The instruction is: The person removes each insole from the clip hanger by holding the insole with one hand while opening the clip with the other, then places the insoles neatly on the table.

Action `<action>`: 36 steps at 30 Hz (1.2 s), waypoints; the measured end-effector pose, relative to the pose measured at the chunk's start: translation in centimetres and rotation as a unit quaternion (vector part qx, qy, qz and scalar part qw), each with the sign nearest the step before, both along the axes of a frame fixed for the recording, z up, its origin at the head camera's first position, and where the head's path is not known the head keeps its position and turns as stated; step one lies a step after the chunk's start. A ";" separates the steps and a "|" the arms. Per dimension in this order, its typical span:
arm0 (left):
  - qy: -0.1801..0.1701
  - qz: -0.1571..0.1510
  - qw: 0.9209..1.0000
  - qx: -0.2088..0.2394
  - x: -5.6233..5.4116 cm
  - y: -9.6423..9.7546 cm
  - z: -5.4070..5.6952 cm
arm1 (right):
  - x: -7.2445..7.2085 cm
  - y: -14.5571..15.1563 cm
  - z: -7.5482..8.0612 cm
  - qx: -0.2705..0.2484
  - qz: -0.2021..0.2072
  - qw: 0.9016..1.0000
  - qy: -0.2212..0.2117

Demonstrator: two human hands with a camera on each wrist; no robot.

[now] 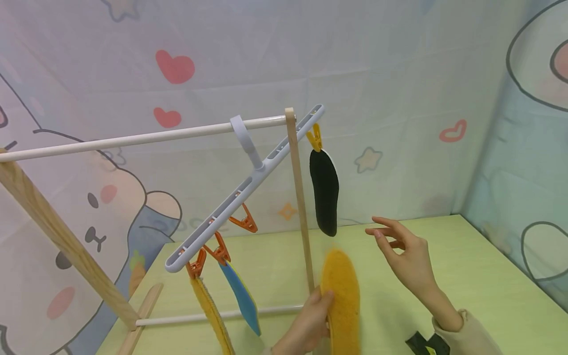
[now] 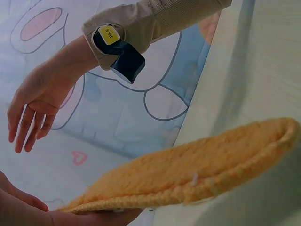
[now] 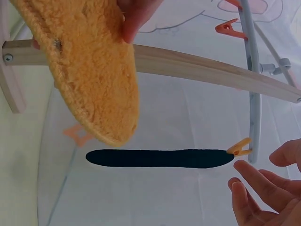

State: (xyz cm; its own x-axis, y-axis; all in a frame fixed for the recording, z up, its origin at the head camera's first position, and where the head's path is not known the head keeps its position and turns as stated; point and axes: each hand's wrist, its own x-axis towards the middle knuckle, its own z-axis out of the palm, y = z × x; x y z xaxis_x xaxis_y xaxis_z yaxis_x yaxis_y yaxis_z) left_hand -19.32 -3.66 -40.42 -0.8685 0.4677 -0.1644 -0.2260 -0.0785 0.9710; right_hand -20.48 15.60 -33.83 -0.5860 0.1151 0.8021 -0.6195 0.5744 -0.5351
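Insole (image 1: 343, 305), yellow and fuzzy, is gripped upright by the left hand (image 1: 309, 319), thumb in front, below the hanging black insole (image 1: 325, 195). Right hand (image 1: 410, 254) is empty, fingers parted. For secure clipping, probably steady the hanger (image 1: 262, 172), squeeze the free orange clip (image 1: 250, 225) fully, and centre the insole's end. Yellow wrist label (image 2: 109, 35): characters not reliably legible; no brand visible.

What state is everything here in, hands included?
Left hand: holding the unclipped fleecy yellow insole
Right hand: holding nothing
Black insole: hanging from yellow clip
Blue insole: hanging from an orange clip
Other yellow insole: hanging, clipped
Orange clip nearest the hook: gripping nothing
Clip hanger: hooked over white rod
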 end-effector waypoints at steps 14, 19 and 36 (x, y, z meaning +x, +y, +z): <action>-0.023 0.014 0.999 -0.028 -1.5 1.1 -2.3 | -0.1 0.5 -0.7 -0.007 0.001 1.000 -0.005; -0.027 0.016 0.999 -0.021 -1.9 1.4 -2.7 | -0.1 0.8 -0.9 -0.007 0.003 1.000 -0.010; -0.027 0.032 0.999 -0.035 -2.3 2.6 -3.3 | -0.1 1.0 -1.4 -0.024 -0.004 0.999 -0.024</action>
